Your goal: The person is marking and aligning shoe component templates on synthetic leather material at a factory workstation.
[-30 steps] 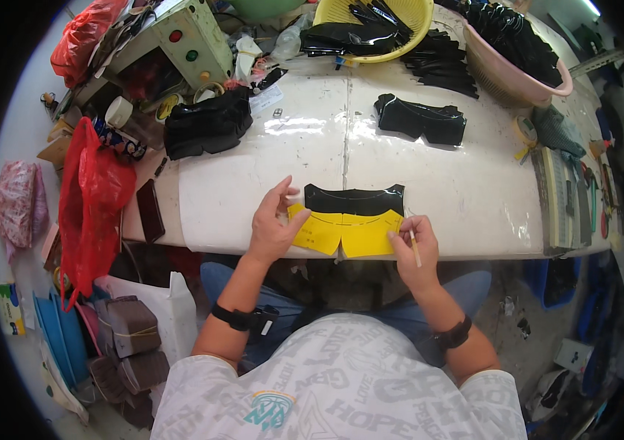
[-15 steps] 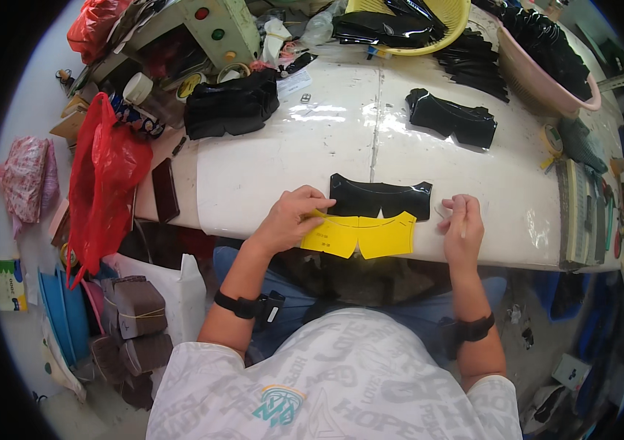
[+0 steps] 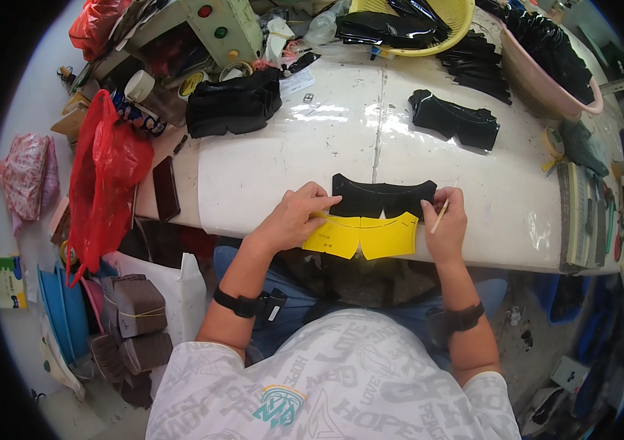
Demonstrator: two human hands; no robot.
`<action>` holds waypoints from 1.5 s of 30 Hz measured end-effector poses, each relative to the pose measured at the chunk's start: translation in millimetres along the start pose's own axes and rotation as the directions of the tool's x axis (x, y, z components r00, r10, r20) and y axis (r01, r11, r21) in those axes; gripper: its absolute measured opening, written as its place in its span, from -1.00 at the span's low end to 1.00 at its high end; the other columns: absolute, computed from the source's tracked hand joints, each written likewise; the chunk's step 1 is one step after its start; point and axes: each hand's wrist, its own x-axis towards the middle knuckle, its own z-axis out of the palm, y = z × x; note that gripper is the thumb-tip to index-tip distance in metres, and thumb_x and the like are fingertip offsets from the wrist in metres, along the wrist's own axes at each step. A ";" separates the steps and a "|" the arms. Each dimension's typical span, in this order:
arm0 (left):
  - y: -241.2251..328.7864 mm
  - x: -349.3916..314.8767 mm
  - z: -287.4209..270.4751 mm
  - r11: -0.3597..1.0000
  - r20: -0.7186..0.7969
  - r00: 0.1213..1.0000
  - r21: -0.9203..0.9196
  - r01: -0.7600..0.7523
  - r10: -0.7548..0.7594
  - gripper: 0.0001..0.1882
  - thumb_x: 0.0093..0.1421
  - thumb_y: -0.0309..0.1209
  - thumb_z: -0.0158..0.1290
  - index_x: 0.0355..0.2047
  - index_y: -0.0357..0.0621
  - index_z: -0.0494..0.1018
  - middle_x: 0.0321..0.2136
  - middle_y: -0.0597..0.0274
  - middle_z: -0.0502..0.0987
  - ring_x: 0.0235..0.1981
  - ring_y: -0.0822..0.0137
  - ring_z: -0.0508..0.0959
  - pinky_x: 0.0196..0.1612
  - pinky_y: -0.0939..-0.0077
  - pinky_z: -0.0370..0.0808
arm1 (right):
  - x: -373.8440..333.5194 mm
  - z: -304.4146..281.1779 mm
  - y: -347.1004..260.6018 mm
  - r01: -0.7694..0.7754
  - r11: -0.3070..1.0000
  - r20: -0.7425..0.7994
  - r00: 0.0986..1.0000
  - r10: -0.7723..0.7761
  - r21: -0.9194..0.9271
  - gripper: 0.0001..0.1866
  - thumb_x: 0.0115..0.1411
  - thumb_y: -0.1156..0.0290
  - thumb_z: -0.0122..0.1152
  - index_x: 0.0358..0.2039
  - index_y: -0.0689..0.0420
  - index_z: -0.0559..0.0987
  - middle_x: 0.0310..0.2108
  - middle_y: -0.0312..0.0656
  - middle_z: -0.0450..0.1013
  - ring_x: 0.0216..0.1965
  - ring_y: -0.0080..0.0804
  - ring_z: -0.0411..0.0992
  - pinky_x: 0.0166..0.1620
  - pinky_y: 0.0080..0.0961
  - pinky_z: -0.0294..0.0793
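A black shaped piece (image 3: 379, 196), with a curved upper edge, lies near the front edge of the white table. Just in front of it is a yellow notched template (image 3: 384, 238) with a dark line and small marks. My left hand (image 3: 293, 218) pinches the template's upper left corner, and its index finger reaches to the left end of the black piece. At the other end, my right hand (image 3: 451, 227) has thumb and fingertips on the black piece's right corner. A thin pale pen-like stick (image 3: 441, 215) is held across those fingers.
A black stack (image 3: 452, 121) stands farther back, another black stack (image 3: 233, 104) back left. Beyond are a yellow basket (image 3: 466, 29) and a pink basket (image 3: 539, 88) of black pieces. A phone (image 3: 166, 189) and red bag (image 3: 103, 183) lie left; a box-like rack (image 3: 583, 216) right.
My right hand has moved left, from beside the black piece onto its right corner. My left hand and the yellow template have hardly moved.
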 end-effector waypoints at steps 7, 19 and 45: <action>3.8 -0.9 -2.7 0.999 0.046 0.998 0.001 0.045 -0.045 -0.51 0.22 -0.61 0.14 0.17 -0.07 0.55 -0.05 0.09 0.49 -0.04 0.08 0.49 0.09 0.32 0.41 | -5.1 1.2 20.3 0.027 0.993 -0.018 1.000 -0.025 0.114 -0.73 0.15 0.68 0.31 -0.20 0.19 0.44 -0.39 -0.19 0.46 -0.38 -0.43 0.47 -0.22 -0.49 0.49; -2.3 1.6 -0.5 1.000 0.006 1.000 -0.007 0.007 -0.007 -0.51 0.20 -0.62 0.13 0.16 -0.07 0.56 -0.11 0.07 0.52 -0.12 0.09 0.53 0.01 0.29 0.46 | 0.2 -1.0 19.5 0.009 0.990 -0.002 1.000 -0.008 0.138 -0.76 0.14 0.68 0.30 -0.24 0.20 0.43 -0.42 -0.24 0.46 -0.40 -0.50 0.42 -0.24 -0.53 0.47; -22.5 -5.0 7.3 0.864 -0.082 0.984 -0.494 0.097 -0.158 -0.66 0.16 -0.68 0.16 -0.02 -0.28 0.60 -0.33 0.32 0.52 -0.28 0.52 0.49 -0.15 0.64 0.46 | 119.3 -52.5 70.7 0.122 0.969 -0.325 0.945 -0.047 0.214 -0.72 0.20 0.70 0.28 -0.26 0.16 0.35 -0.17 -0.11 0.52 -0.31 -0.48 0.49 -0.19 -0.51 0.55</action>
